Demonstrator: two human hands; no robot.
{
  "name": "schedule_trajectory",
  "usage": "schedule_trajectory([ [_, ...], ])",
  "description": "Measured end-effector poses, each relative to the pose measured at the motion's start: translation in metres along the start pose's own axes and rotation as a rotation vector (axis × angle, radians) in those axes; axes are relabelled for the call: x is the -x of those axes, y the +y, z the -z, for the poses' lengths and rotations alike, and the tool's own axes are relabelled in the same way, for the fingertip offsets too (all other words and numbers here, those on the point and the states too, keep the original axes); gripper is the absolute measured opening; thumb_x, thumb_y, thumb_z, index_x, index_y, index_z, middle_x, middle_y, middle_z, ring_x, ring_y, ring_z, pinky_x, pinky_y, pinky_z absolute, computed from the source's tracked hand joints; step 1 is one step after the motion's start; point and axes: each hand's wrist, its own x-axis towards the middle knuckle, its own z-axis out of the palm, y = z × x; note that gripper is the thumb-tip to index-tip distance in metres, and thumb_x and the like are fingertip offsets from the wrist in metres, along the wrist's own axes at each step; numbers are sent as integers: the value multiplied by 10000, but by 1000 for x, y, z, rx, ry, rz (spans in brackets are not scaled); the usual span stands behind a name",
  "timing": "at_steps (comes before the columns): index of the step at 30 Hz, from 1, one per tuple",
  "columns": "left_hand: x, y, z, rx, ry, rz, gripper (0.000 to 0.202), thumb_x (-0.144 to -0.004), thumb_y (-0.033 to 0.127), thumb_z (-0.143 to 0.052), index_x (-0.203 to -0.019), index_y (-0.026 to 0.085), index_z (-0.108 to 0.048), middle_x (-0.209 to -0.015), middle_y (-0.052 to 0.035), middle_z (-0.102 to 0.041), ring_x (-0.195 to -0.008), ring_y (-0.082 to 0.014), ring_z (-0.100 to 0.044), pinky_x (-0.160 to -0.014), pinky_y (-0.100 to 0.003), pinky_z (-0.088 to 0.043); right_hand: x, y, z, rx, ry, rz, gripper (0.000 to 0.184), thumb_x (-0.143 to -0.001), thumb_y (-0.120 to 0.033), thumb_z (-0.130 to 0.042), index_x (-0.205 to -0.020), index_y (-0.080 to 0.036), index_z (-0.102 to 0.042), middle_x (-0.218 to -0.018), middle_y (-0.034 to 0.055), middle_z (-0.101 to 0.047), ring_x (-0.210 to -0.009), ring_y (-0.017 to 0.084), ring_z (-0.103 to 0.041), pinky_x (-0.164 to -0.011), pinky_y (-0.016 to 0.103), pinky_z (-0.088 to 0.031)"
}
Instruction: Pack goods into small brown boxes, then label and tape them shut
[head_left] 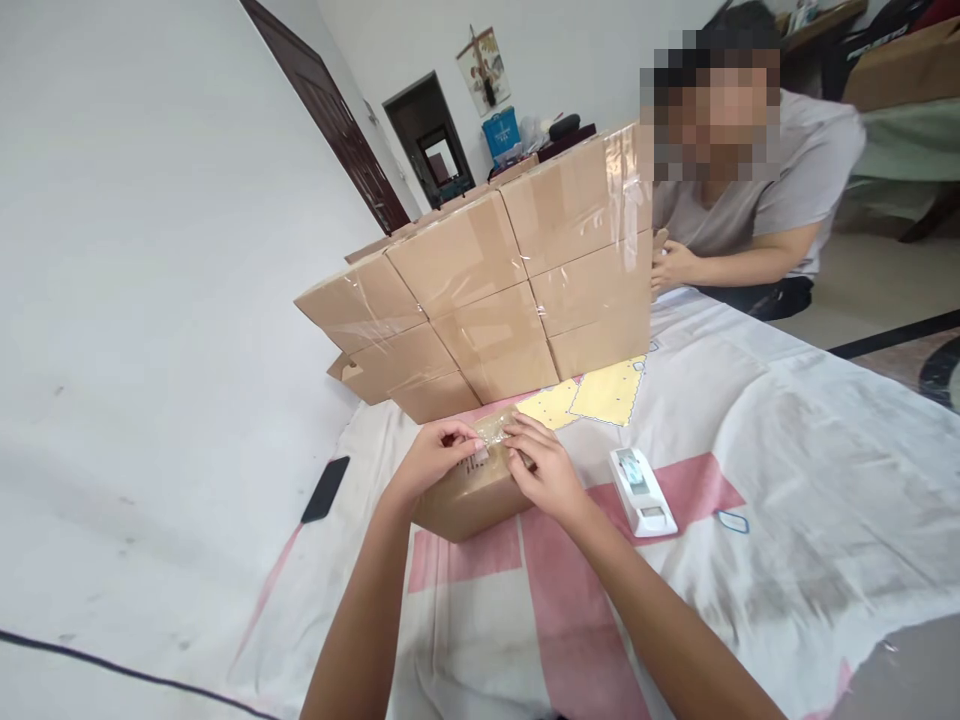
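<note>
A brown cardboard box lies on the cloth-covered table in front of me. Over its top is a crinkled, shiny piece of clear plastic, with dark print visible near my left fingers. My left hand pinches the plastic's left side between thumb and forefinger. At the opposite side, my right hand has its fingers bent and closed on the plastic, the thumb against the box top. The fingers hide part of the plastic, so I cannot tell whether it is stuck down.
Behind the box rises a wall of stacked, taped cartons. Yellow sheets lie at its foot. A white oblong device rests to the right, a black phone to the left. Another person sits at the stack's right end.
</note>
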Motion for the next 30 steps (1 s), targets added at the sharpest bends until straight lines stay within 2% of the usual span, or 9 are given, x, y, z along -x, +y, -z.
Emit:
schedule_trajectory([
  [5,-9,-1,-10,21,-22,5,240,-777,436,-716,-771,198,-752,-720,-7,-675,-657,-142,-527,-620,-269,-402,4,-1,-1,53,70,-60,207,-919,-188,-563,-991,-219,-754,-1388,115,-637,-1382,325,-457,-1099,557,-473],
  [12,-13,-7,-13,39,-26,40,271,-746,469,-730,-779,201,-752,-707,-2,-659,-635,-139,-512,-600,-270,-381,3,-3,2,3,16,-80,265,-990,-227,-503,-1078,-249,-753,-1338,105,-649,-1299,281,-521,-1096,519,-477],
  [19,-17,-12,-17,51,6,43,309,-697,487,-772,-808,203,-724,-573,76,-406,-562,-111,-389,-570,-262,-308,2,-4,3,7,15,-86,288,-994,-230,-488,-1077,-266,-762,-1322,87,-660,-1289,276,-529,-1086,504,-488],
  [24,-18,-14,-15,23,-10,46,351,-696,497,-778,-873,198,-728,-617,57,-486,-605,-129,-433,-586,-263,-321,2,-5,2,9,23,-77,290,-990,-219,-486,-1070,-254,-763,-1310,93,-670,-1271,276,-532,-1077,497,-490],
  [30,-16,-14,-17,-30,-10,49,289,-753,467,-760,-879,212,-713,-634,58,-514,-613,-127,-452,-588,-259,-324,3,-5,1,14,30,-90,280,-989,-209,-484,-1049,-247,-755,-1317,92,-671,-1263,280,-526,-1075,518,-478],
])
